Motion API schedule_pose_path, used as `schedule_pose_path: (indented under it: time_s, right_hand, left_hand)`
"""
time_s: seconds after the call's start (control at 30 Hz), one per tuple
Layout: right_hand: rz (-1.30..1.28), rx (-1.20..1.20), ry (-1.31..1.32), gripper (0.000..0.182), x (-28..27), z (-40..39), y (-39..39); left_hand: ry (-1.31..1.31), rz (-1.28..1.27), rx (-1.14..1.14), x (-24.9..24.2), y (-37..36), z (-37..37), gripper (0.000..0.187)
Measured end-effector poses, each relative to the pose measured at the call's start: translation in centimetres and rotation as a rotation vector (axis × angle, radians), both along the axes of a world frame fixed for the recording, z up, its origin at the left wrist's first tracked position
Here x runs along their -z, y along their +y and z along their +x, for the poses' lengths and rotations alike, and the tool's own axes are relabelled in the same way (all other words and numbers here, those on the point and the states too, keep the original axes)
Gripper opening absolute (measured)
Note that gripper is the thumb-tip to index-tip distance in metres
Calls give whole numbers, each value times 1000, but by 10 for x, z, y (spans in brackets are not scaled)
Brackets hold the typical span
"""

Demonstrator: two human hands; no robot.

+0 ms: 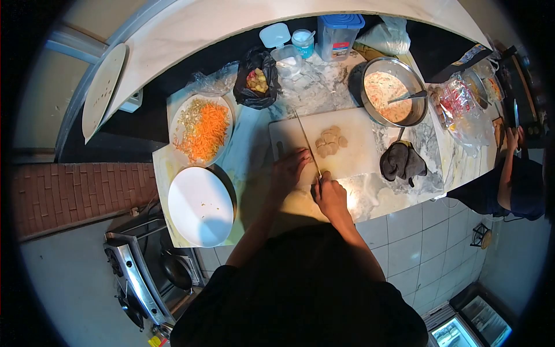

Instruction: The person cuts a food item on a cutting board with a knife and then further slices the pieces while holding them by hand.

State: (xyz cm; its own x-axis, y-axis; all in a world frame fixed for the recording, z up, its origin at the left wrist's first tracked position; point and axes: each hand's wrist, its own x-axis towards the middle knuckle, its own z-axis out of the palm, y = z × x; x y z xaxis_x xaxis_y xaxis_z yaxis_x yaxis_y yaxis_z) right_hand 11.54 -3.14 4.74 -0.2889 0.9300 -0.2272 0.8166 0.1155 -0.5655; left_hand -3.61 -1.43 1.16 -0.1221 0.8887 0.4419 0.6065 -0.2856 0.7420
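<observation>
A long kitchen knife point(306, 139) lies across the white cutting board point(361, 159), its blade pointing away from me. My right hand point(331, 196) is closed around the knife's handle at the board's near edge. Just left of the blade, my left hand point(293, 166) rests on the board with its fingers bent together; whatever is under them, if anything, is hidden. To the right of the blade sits a small pile of pale beige slices point(330, 141).
Shredded carrot point(207, 136) and chopped pieces fill a plate at left, above a white plate point(201, 205). A black bag point(254, 98) stands behind the board. Rightward are a steel bowl of batter point(386, 95), a dark cloth point(403, 162) and another person's hands point(514, 137) with a knife.
</observation>
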Motion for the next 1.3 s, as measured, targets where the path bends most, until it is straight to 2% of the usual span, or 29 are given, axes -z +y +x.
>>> schedule_pose_path:
  time_s: [0.17, 0.23, 0.33, 0.47, 0.53, 0.57, 0.63, 0.97, 1.03, 1.13, 1.3]
  right_hand:
    - [32, -18, -10, 23, -6, -2, -2]
    - [138, -2, 65, 18, -6, -3, -6]
    - [143, 0, 60, 18, -2, -5, -8]
    - [130, 10, 72, 18, -3, -7, -6]
    - [141, -15, 46, 19, 2, -6, -7]
    - [141, -14, 46, 19, 3, -6, -8]
    - [127, -18, 20, 20, 3, -7, -8]
    - [102, -28, 0, 21, 9, -11, -10]
    - [77, -16, 4, 21, 12, -12, -11]
    - [80, -16, -4, 22, 15, -12, -11]
    - [102, -9, -15, 23, 19, -13, -10]
  left_hand:
    - [-54, -5, 5, 10, -2, -1, 20]
    - [-111, 0, -12, 8, -2, 0, 18]
    - [-119, -87, -28, 2, -5, 1, 15]
    - [-133, -68, 2, 11, -3, -2, 14]
    - [-288, -109, 5, 5, -4, 2, 11]
    - [-289, -108, 6, 5, -4, 2, 11]
    - [-131, -23, 34, 7, -4, -1, 11]
    - [-129, -81, 25, 8, -6, 0, 12]
    - [-347, -171, 35, 14, -5, 2, 12]
    - [-415, -160, 35, 16, -5, 3, 12]
    - [-240, -73, 43, 4, -5, 2, 12]
